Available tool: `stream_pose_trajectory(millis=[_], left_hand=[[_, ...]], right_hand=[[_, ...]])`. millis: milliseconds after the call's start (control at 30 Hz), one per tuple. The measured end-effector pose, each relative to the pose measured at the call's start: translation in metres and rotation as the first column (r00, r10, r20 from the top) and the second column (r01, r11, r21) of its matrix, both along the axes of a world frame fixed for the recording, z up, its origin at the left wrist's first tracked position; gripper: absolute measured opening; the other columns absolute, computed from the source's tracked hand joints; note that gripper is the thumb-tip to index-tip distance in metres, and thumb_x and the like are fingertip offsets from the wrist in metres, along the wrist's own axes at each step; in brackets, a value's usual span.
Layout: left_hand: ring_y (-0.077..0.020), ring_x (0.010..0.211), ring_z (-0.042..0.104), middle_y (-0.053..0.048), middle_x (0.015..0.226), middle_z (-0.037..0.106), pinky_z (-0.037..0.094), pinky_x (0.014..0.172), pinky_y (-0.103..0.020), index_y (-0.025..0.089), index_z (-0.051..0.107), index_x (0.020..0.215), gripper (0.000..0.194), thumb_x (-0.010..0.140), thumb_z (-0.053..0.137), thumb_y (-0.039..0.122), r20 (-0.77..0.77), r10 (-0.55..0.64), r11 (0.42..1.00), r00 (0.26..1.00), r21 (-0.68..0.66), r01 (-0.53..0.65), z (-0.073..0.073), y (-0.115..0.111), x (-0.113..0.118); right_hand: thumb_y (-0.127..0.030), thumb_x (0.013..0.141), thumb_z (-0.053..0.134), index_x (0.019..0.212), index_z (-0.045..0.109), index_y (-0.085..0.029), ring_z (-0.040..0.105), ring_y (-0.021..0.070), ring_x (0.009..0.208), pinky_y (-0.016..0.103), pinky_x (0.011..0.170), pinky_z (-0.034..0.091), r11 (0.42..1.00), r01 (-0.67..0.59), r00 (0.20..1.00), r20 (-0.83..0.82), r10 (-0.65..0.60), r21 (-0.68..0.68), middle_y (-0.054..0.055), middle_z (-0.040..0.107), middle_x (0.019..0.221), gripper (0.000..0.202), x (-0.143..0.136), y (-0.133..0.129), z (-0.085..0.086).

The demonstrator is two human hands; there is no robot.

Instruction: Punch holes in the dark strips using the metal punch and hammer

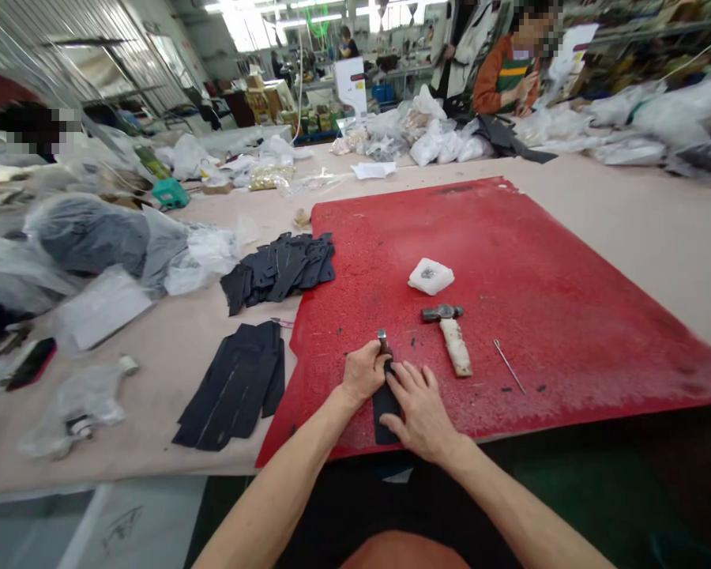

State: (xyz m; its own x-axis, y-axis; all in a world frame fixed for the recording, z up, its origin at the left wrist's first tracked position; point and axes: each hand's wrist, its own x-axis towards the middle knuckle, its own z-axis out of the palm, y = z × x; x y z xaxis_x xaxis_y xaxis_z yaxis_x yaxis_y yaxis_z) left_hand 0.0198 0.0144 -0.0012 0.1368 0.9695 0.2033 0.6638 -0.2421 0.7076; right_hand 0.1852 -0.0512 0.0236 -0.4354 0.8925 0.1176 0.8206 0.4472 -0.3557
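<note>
A strip of dark, leather-like material (385, 419) lies on the red mat at its near edge. My left hand (364, 371) is closed around a short punch (382, 338) with a shiny metal top, which stands over the strip's far end. The punch's lower tip is hidden by my fingers. My right hand (418, 407) rests flat on the strip's right side, fingers spread, pressing on it. To the right, a hammer (455, 348) with a white-wrapped handle lies on the mat. Beyond it sits a white block (430, 276) with small metallic bits on top.
The red mat (569, 316) covers the table's middle. A thin metal awl-like rod (509, 366) lies right of the hammer. At left are stacked dark pieces (231, 387) and a heap of cut dark pieces (284, 269). Plastic-wrapped bundles (95, 229) line the left side. Several people are farther off.
</note>
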Motion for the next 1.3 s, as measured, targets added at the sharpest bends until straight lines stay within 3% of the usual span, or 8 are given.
stream_pose_trajectory(millis=[133, 233, 300, 433, 600, 833, 1000, 1300], left_hand=[[-0.0173, 0.073, 0.067, -0.003, 0.077, 0.072, 0.052, 0.073, -0.026, 0.020, 0.067, 0.083, 0.010, 0.083, 0.057, 0.020, 0.173, 0.156, 0.987, 0.973, -0.069, -0.146, 0.001, 0.009, 0.000], [-0.0175, 0.070, 0.067, -0.004, 0.076, 0.072, 0.052, 0.070, -0.027, 0.017, 0.066, 0.083, 0.018, 0.088, 0.051, 0.026, 0.327, 0.373, 0.928, 0.869, -0.129, -0.350, 0.007, 0.017, -0.011], [-0.0185, 0.073, 0.067, -0.005, 0.078, 0.073, 0.052, 0.073, -0.029, 0.016, 0.067, 0.083, 0.020, 0.087, 0.051, 0.028, 0.352, 0.408, 0.913, 0.843, -0.146, -0.381, 0.012, 0.014, -0.023], [-0.0195, 0.082, 0.068, -0.005, 0.085, 0.074, 0.052, 0.081, -0.031, 0.017, 0.070, 0.087, 0.020, 0.087, 0.054, 0.029, 0.297, 0.321, 0.947, 0.899, -0.122, -0.298, 0.019, -0.014, -0.041], [-0.0183, 0.083, 0.069, -0.005, 0.088, 0.074, 0.054, 0.079, -0.029, 0.017, 0.070, 0.091, 0.017, 0.087, 0.054, 0.023, 0.316, 0.282, 0.959, 0.906, -0.101, -0.263, 0.015, -0.048, -0.032], [-0.0162, 0.079, 0.069, -0.004, 0.085, 0.074, 0.056, 0.078, -0.027, 0.016, 0.070, 0.090, 0.017, 0.088, 0.053, 0.020, 0.351, 0.272, 0.962, 0.896, -0.135, -0.239, 0.004, -0.048, -0.026], [-0.0161, 0.080, 0.069, -0.004, 0.086, 0.074, 0.056, 0.077, -0.027, 0.016, 0.070, 0.090, 0.017, 0.089, 0.053, 0.021, 0.371, 0.237, 0.970, 0.898, -0.139, -0.199, 0.003, -0.051, -0.030], [-0.0175, 0.088, 0.069, -0.005, 0.096, 0.074, 0.057, 0.083, -0.030, 0.018, 0.070, 0.098, 0.020, 0.087, 0.053, 0.018, 0.358, 0.065, 0.993, 0.931, -0.117, -0.024, 0.004, -0.068, -0.029]], right_hand=[[-0.049, 0.083, 0.059, 0.142, 0.044, -0.019, 0.025, 0.0332, 0.141, 0.057, 0.115, 0.013, 0.999, 0.024, 0.999, -0.023, -0.025, -0.035, 0.011, 0.039, 0.151, 0.068, -0.015, -0.012, -0.016], [-0.049, 0.083, 0.059, 0.142, 0.045, -0.020, 0.025, 0.0325, 0.141, 0.056, 0.115, 0.013, 0.999, 0.019, 0.999, -0.028, -0.020, -0.040, 0.010, 0.037, 0.152, 0.067, -0.011, -0.011, -0.017], [-0.049, 0.084, 0.059, 0.142, 0.044, -0.020, 0.024, 0.0332, 0.142, 0.057, 0.115, 0.014, 0.999, 0.018, 1.000, -0.021, -0.019, -0.036, 0.010, 0.036, 0.153, 0.067, -0.009, -0.011, -0.016], [-0.046, 0.087, 0.055, 0.145, 0.040, -0.019, 0.022, 0.0344, 0.143, 0.060, 0.114, 0.012, 1.000, -0.001, 1.000, 0.019, 0.001, -0.013, 0.011, 0.033, 0.155, 0.065, -0.013, -0.004, -0.016], [-0.042, 0.090, 0.050, 0.145, 0.039, -0.018, 0.023, 0.0360, 0.142, 0.063, 0.113, 0.008, 1.000, -0.001, 0.999, 0.039, 0.001, -0.005, 0.012, 0.034, 0.154, 0.061, -0.027, 0.029, -0.016], [-0.026, 0.087, 0.046, 0.146, 0.036, -0.018, 0.021, 0.0302, 0.144, 0.060, 0.114, 0.010, 0.991, -0.078, 0.997, -0.006, 0.077, -0.109, 0.011, 0.029, 0.156, 0.060, -0.011, 0.041, -0.010], [-0.036, 0.083, 0.055, 0.146, 0.037, -0.019, 0.015, 0.0332, 0.145, 0.062, 0.113, 0.006, 0.962, -0.199, 0.980, -0.030, 0.197, -0.188, 0.011, 0.029, 0.156, 0.068, 0.007, 0.029, -0.011], [-0.049, 0.082, 0.063, 0.148, 0.033, -0.020, 0.014, 0.0338, 0.146, 0.063, 0.113, 0.005, 0.966, -0.193, 0.981, -0.019, 0.193, -0.170, 0.013, 0.029, 0.156, 0.078, 0.003, 0.042, -0.009]])
